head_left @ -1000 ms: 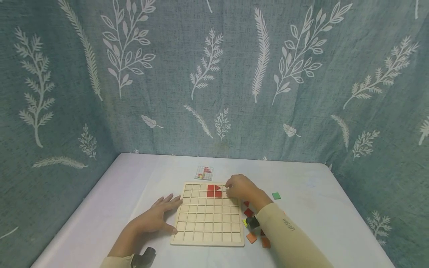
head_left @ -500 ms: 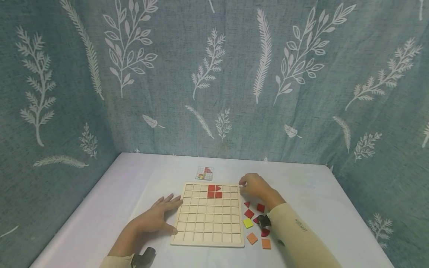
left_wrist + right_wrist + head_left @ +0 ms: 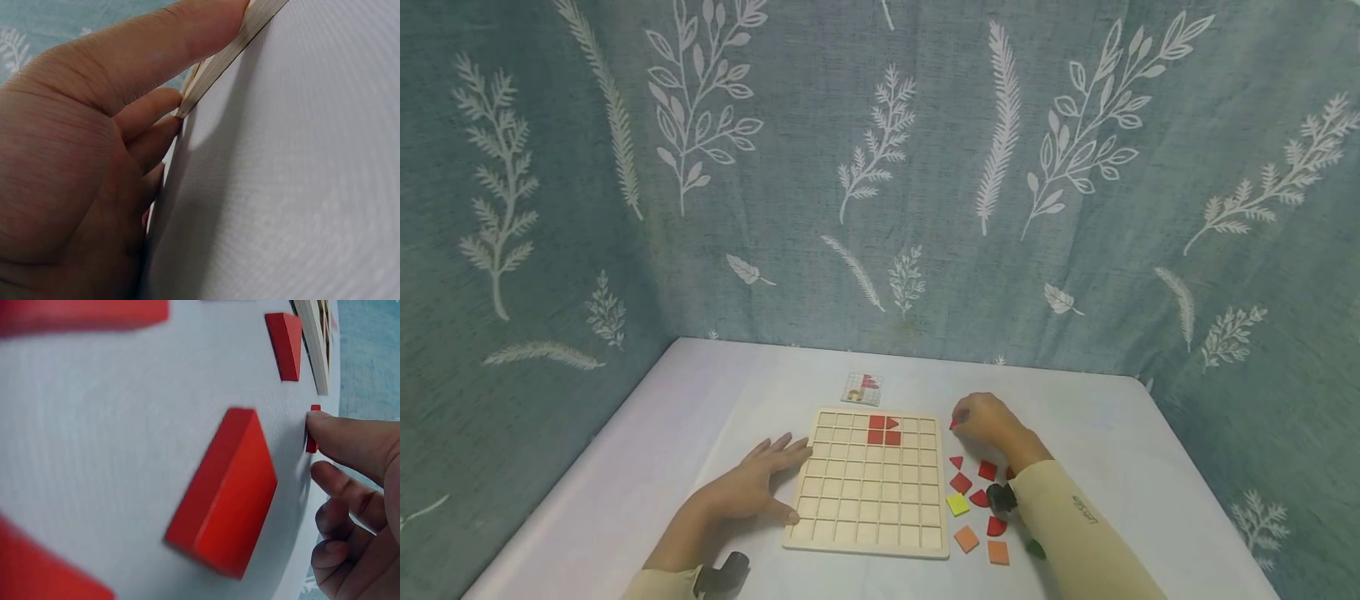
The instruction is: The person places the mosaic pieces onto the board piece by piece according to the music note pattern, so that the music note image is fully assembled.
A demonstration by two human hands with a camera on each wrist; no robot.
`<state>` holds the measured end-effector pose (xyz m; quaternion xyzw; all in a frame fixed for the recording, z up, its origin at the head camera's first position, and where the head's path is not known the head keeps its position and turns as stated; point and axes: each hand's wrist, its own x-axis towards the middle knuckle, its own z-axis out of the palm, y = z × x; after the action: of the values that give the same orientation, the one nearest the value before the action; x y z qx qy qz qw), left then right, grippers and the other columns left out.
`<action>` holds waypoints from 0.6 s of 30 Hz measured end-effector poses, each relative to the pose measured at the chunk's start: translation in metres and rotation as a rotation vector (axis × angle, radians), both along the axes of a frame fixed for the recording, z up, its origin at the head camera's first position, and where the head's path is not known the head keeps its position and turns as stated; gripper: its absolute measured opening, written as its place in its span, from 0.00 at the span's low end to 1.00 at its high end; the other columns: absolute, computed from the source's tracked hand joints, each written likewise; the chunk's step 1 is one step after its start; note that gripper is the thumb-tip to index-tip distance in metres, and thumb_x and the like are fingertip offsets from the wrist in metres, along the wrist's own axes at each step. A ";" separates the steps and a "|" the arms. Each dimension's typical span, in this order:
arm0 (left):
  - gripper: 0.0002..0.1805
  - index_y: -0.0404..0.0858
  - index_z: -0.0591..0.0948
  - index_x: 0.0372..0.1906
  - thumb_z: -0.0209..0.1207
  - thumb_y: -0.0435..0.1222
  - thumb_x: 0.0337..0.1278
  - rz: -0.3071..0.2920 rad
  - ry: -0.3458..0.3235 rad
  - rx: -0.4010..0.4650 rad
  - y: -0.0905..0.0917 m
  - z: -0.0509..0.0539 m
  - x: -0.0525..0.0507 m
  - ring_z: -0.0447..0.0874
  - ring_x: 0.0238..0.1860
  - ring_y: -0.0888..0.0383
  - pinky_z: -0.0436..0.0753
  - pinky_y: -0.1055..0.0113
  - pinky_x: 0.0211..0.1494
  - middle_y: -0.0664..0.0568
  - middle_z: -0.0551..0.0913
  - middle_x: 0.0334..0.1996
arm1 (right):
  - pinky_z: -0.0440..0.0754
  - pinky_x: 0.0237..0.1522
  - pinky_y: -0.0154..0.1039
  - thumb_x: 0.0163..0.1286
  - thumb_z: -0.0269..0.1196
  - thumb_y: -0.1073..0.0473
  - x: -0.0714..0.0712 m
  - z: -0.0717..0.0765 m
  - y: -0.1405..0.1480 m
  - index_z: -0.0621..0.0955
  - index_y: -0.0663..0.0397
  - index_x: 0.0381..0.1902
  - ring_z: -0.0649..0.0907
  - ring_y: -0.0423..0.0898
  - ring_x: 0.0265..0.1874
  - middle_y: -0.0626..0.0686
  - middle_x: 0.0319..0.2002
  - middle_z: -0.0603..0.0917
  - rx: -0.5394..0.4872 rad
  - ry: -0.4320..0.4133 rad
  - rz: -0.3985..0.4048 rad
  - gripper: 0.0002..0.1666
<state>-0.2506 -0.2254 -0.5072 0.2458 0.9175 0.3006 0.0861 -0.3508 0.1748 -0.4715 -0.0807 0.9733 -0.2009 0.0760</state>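
Observation:
My right hand (image 3: 992,419) pinches a small red tile (image 3: 953,424) between thumb and finger, just right of the wooden grid board (image 3: 868,496). In the right wrist view this tile (image 3: 312,447) shows edge-on under the thumb, so its full outline is hidden. The left hand (image 3: 752,485) lies at the board's left side with fingers spread. Its thumb and fingertips touch the wooden edge (image 3: 215,72) in the left wrist view. Two red squares (image 3: 876,437), one above the other, sit in upper cells, with a red triangle (image 3: 892,423) and another red square (image 3: 892,438) beside them.
Right of the board lie a red triangle (image 3: 956,462), red squares (image 3: 987,471), red rounded pieces (image 3: 996,527), a yellow square (image 3: 958,504) and orange squares (image 3: 997,552). A green piece (image 3: 1036,549) is partly under the right sleeve. A pattern card (image 3: 862,389) lies behind the board.
My right hand has moved right, from the board's upper right cells to the table beside it, and now pinches a red tile. The left hand stays at the board's edge.

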 end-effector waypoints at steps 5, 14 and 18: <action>0.61 0.39 0.66 0.72 0.73 0.61 0.26 -0.013 0.015 0.006 0.001 0.004 -0.001 0.42 0.75 0.41 0.36 0.42 0.74 0.46 0.59 0.74 | 0.79 0.54 0.51 0.60 0.70 0.60 0.003 0.002 0.002 0.85 0.53 0.39 0.81 0.50 0.45 0.49 0.39 0.84 -0.043 -0.012 0.004 0.09; 0.61 0.39 0.65 0.72 0.73 0.61 0.25 0.009 -0.015 0.004 0.004 0.002 0.000 0.41 0.76 0.42 0.35 0.42 0.74 0.46 0.58 0.74 | 0.80 0.53 0.49 0.60 0.70 0.58 0.007 0.001 -0.002 0.85 0.51 0.39 0.81 0.48 0.44 0.46 0.38 0.84 -0.092 0.014 0.050 0.09; 0.61 0.38 0.65 0.72 0.73 0.61 0.25 0.007 -0.011 0.003 0.004 0.003 0.000 0.41 0.75 0.41 0.35 0.42 0.74 0.45 0.58 0.74 | 0.80 0.52 0.49 0.60 0.69 0.59 0.012 0.003 -0.008 0.85 0.49 0.39 0.80 0.47 0.44 0.45 0.38 0.83 -0.120 0.029 0.061 0.08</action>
<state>-0.2504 -0.2214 -0.5039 0.2412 0.9174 0.3037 0.0896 -0.3390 0.1671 -0.4685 -0.1178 0.9576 -0.2554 0.0631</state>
